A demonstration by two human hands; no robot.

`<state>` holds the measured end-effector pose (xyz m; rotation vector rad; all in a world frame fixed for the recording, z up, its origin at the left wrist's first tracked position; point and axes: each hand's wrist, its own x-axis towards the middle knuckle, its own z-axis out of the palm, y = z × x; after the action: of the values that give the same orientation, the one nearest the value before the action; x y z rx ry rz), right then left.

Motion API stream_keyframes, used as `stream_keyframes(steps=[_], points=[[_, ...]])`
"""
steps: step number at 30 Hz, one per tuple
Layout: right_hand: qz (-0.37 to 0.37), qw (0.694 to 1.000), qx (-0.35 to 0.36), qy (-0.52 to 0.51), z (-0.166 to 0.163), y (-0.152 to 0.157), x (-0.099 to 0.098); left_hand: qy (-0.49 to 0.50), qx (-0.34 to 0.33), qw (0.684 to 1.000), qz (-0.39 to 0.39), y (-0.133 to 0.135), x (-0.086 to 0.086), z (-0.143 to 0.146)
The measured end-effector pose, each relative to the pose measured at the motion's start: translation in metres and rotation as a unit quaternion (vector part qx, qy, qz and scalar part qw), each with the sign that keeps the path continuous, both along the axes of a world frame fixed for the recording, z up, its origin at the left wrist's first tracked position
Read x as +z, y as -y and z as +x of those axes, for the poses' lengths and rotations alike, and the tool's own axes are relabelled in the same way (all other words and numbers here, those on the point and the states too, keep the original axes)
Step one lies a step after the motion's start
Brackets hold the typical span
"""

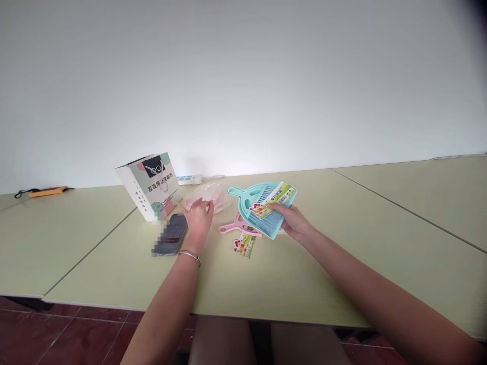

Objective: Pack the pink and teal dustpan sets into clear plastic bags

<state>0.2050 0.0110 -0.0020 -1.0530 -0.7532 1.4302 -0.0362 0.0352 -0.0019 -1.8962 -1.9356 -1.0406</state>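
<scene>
My right hand (292,220) is closed on the right edge of a mint-green dustpan (243,196), thumb on top. A small brush with blue-grey bristles (268,218) lies in the pan, crossed by a printed card label (274,199). Beneath the raised set, a pink dustpan (232,227) is on the table, partly covered. A loose printed card (244,245) lies just in front of it. My left hand (200,215) reaches over a crumpled clear plastic bag (220,190), thumb and index finger pinched at it, the little finger stretched out.
Left of my left hand lies a phone (173,235), partly pixelated. Behind it stands a printed paper bag (152,187) with a rope handle. A white power strip (190,179) sits by the wall. An orange object with a black strap (48,191) is far left.
</scene>
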Motion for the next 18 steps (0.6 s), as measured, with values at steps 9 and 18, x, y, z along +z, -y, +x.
stream_keyframes(steps=[9, 18], points=[[-0.014, 0.998, 0.065, 0.023, -0.007, 0.006, 0.0, -0.012, -0.283, 0.946, 0.155, 0.005, -0.011, 0.019], [-0.036, 0.989, 0.09, -0.109, -0.015, 0.006, -0.003, 0.05, -0.361, 0.91, 0.2, 0.009, -0.009, 0.022]])
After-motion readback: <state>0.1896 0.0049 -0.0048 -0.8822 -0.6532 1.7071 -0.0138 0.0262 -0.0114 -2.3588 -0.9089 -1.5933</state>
